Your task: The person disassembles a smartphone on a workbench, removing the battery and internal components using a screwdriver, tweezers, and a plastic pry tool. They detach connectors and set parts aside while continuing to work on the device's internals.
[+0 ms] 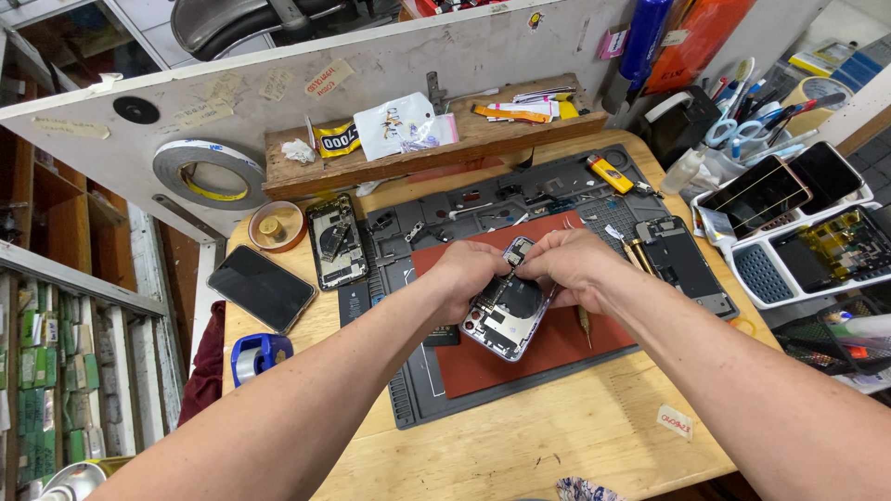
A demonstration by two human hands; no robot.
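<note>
Both hands meet over an opened smartphone w/ silver frame and exposed internals (506, 320), which lies tilted on a dark red rectangular work pad (548, 348) at centre of the bench. The pad sits on a dark grey silicone repair mat w/ small compartments (418, 390), on a light wooden tabletop (557, 436).

Left hand (469, 278): fingers curled in, resting on the phone's left edge near its upper end, thumb and forefinger pinched toward a small part at the top of the phone; exactly what they grip is too small to tell. Right hand (575, 267): fingers bent down onto the same upper end, tips touching the phone beside the left hand's; can't tell if it pinches anything.

Just right of the phone, on the red pad, a thin brown-handled tool (585, 323). Left of the mat: a second stripped phone body w/ bare boards (336, 241), a black-screened phone lying flat (261, 287), a small round orange dish (277, 225), a blue tape dispenser (260, 354). Right of the mat: another dark opened phone chassis (685, 264), a white plastic tray w/ phones and parts (794, 232). Rear: a yellow lighter (610, 173), a raw wooden shelf w/ packets (436, 139), a big roll of double-sided tape (210, 173) on the grey back panel
</note>
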